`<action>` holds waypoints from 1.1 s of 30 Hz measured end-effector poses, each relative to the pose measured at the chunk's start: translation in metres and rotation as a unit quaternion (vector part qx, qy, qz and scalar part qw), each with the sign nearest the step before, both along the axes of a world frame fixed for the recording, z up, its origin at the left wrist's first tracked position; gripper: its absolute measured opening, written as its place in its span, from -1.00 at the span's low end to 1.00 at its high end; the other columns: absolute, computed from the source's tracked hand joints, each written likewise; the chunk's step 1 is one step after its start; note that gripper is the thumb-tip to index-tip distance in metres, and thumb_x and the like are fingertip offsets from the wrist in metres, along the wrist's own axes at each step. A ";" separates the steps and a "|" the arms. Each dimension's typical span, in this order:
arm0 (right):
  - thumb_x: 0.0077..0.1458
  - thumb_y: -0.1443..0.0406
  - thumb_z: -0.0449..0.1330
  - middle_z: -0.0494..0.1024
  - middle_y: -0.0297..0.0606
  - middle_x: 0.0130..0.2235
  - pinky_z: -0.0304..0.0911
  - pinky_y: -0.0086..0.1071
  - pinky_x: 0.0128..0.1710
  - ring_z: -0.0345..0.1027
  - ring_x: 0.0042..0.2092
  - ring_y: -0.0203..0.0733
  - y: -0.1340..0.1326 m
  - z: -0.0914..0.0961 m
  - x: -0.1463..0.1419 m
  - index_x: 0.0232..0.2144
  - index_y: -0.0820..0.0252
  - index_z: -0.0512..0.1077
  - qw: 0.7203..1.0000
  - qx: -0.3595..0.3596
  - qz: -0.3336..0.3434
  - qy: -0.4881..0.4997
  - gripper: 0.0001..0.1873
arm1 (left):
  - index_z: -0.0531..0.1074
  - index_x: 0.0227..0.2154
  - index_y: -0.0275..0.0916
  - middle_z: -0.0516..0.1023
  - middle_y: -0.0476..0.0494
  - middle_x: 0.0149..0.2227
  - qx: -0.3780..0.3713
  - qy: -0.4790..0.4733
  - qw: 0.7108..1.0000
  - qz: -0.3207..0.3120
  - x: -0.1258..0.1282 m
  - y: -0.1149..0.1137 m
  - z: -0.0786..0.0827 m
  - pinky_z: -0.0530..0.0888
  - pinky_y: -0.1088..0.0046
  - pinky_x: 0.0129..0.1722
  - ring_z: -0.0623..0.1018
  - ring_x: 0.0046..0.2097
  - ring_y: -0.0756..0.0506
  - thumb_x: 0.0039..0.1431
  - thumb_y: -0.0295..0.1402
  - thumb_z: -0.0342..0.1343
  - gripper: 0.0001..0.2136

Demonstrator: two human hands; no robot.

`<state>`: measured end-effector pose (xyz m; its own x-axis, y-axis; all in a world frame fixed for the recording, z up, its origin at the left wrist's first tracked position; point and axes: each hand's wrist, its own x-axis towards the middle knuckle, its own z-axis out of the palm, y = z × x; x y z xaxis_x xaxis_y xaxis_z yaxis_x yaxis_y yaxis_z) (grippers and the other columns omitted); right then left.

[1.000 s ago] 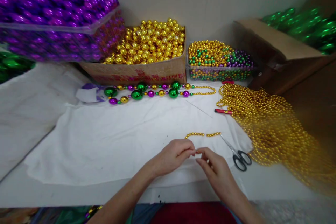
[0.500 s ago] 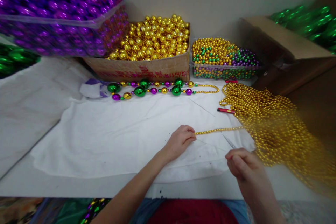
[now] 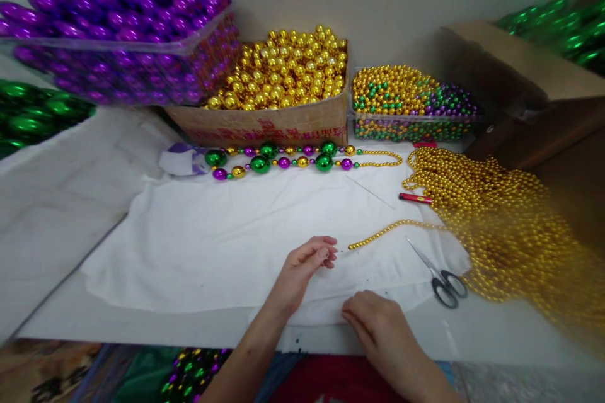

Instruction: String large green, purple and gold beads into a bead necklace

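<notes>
My left hand (image 3: 307,264) is over the white cloth (image 3: 227,233), thumb pressed to curled fingers. What it pinches, if anything, is too small to make out. Just right of it lies the free end of a gold bead string (image 3: 378,237), apart from the fingers. Lower and nearer me, my right hand (image 3: 373,318) is closed in a pinch whose contents are hidden. Dark-handled scissors (image 3: 445,286) rest to its right at the edge of the cloth. A finished-looking necklace (image 3: 259,164) of green, purple and gold beads stretches along the back.
A heap of gold bead strings (image 3: 501,233) covers the right side. A red lighter (image 3: 416,199) and a thin needle-like rod (image 3: 371,192) lie nearby. Behind stand a purple bead tub (image 3: 127,45), a gold bead carton (image 3: 265,126), a mixed bead tub (image 3: 411,129) and a brown carton (image 3: 510,69).
My left hand has let go of the gold bead string, which now curves on the cloth. My right hand has moved left towards the left hand; the scissors lie visible where it was.
</notes>
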<state>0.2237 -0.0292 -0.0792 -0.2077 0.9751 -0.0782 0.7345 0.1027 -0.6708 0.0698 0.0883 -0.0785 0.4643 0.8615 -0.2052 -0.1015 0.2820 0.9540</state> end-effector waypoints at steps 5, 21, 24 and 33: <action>0.25 0.34 -0.03 0.50 -0.27 -0.35 0.14 -0.39 -0.28 0.38 -0.27 -0.18 0.014 -0.010 0.005 -0.37 0.15 0.39 0.998 -0.006 -0.031 -0.046 -0.78 | 0.50 -0.36 -0.27 0.44 -0.21 -0.01 -0.146 -0.100 0.983 0.040 -0.015 -0.012 -0.008 0.43 0.42 -0.22 0.48 -0.24 -0.01 0.13 -0.29 0.17 -0.86; 0.20 0.23 0.13 0.46 -0.32 -0.18 0.23 -0.45 -0.19 0.34 -0.14 -0.24 0.014 0.003 0.014 -0.15 0.06 0.40 0.997 0.037 -0.050 -0.037 -0.83 | 0.51 -0.42 -0.32 0.56 -0.18 -0.32 -0.347 -0.168 0.922 0.046 -0.047 -0.001 -0.014 0.50 0.26 -0.09 0.56 -0.24 -0.12 0.03 -0.38 0.18 -0.90; 0.27 0.24 0.02 0.47 -0.29 -0.22 0.23 -0.48 -0.19 0.34 -0.17 -0.28 0.007 0.004 0.069 -0.20 0.12 0.41 0.964 0.081 -0.206 -0.146 -0.81 | 0.48 -0.44 -0.32 0.51 -0.09 -0.41 -0.298 -0.072 0.949 0.072 -0.043 0.005 -0.013 0.53 0.43 -0.31 0.50 -0.41 0.00 0.01 -0.39 0.22 -0.91; 0.07 0.47 0.13 0.45 -0.08 -0.33 0.08 -0.25 -0.28 0.28 -0.23 0.02 -0.001 -0.012 0.129 -0.28 0.29 0.44 0.922 0.044 -0.218 -0.319 -0.86 | 0.39 -0.19 -0.29 0.47 0.03 -0.53 -0.075 0.177 0.980 0.050 -0.034 0.008 -0.024 0.23 0.58 -0.66 0.27 -0.65 0.09 -0.05 -0.23 0.15 -0.65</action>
<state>0.3530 -0.0303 -0.0912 0.2653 0.9636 0.0341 0.9609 -0.2613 -0.0921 0.0355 0.0967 -0.1024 0.2561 0.8464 -0.4669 0.1945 0.4281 0.8826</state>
